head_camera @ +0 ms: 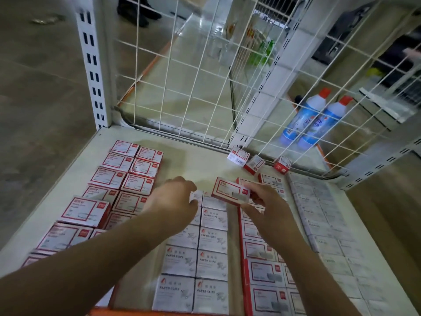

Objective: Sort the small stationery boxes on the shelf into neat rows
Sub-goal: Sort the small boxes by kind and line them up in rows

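Small red-and-white stationery boxes lie in rows on a white shelf. Two columns of red-framed boxes run down the left. Two columns of white paper-clip boxes fill the middle, and a red-edged column sits to their right. My right hand holds one red-framed box a little above the far end of that column. My left hand pinches a small white box at the far end of the paper-clip columns. Three loose boxes lie tilted near the back.
A white wire grid closes the back of the shelf, with slotted uprights at the corners. Pale grey boxes fill the right side. Two blue bottles with red caps stand behind the grid. An orange strip marks the front edge.
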A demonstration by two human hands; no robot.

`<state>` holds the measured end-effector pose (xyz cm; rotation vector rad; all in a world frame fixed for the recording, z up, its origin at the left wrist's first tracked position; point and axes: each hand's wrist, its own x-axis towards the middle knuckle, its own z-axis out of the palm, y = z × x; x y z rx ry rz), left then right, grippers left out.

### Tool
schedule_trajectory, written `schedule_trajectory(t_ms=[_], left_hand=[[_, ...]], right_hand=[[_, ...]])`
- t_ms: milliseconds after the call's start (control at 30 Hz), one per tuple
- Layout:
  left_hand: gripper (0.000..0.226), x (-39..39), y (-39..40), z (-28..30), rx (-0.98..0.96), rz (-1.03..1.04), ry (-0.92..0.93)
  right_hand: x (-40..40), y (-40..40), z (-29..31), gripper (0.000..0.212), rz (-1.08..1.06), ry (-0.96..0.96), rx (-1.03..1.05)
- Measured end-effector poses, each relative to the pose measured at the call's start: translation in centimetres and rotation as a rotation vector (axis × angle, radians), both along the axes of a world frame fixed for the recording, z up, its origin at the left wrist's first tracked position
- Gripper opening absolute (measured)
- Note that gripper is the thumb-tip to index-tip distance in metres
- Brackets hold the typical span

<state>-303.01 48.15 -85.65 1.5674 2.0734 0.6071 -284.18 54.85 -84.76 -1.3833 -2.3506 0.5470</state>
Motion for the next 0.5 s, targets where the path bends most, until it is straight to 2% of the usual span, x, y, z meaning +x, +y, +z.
schedule_trajectory(t_ms=[133, 500], left_hand=[[0.034, 0.3, 0.1, 0.5, -0.041, -0.126, 0.146], [0.033, 3.4, 2.2, 0.8, -0.017, -0.230, 0.273]], right_hand=[[1.6, 0.3, 0.1, 0.042, -0.096, -0.038, -0.032], [6.5, 4.8, 0.5, 0.036, -0.217, -0.249, 0.044]])
